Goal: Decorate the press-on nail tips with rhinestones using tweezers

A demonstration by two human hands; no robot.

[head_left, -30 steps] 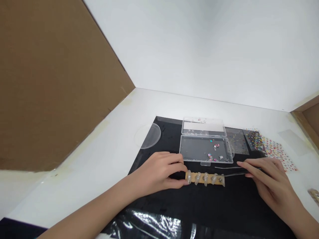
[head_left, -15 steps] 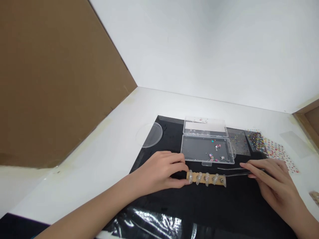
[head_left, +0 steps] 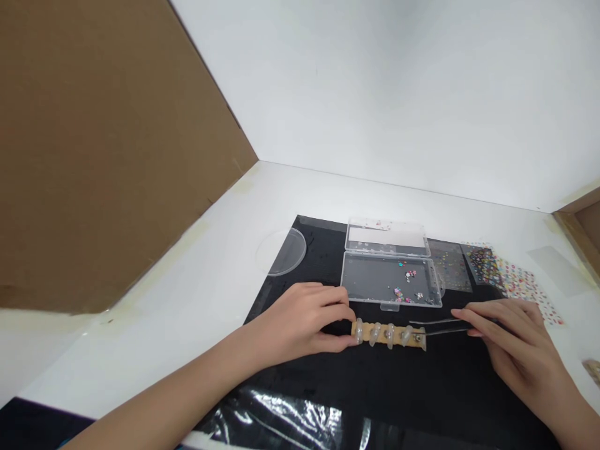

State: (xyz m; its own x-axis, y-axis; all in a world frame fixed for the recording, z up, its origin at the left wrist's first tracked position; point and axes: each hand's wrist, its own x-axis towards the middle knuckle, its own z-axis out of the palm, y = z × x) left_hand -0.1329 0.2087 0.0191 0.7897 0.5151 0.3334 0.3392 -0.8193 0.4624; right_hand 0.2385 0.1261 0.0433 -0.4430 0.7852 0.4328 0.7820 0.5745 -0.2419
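Note:
My left hand (head_left: pixel 319 319) pinches the left end of a tan strip (head_left: pixel 396 327) between thumb and fingers. Several clear, glittery false nails (head_left: pixel 390 336) sit across this strip at slants. From the right, my right hand (head_left: pixel 510 337) grips a pair of metal tweezers (head_left: pixel 450 331). The tweezers' tips are spread apart, and the lower one reaches over the strip's right end. Just beyond the strip lies an open clear plastic case (head_left: pixel 365 281) with small colourful gems (head_left: pixel 399 292) in it.
Sheets of tiny coloured stickers (head_left: pixel 525 284) lie at the right. A round clear disc (head_left: pixel 287 253) overlaps the left edge of the black mat (head_left: pixel 422 400). White wall stands behind, with a brown cardboard panel (head_left: pixel 103 144) to the left.
The tweezers have shifted slightly lower, and their lower tip now reaches farther left over the strip's right end. My left hand stays on the strip.

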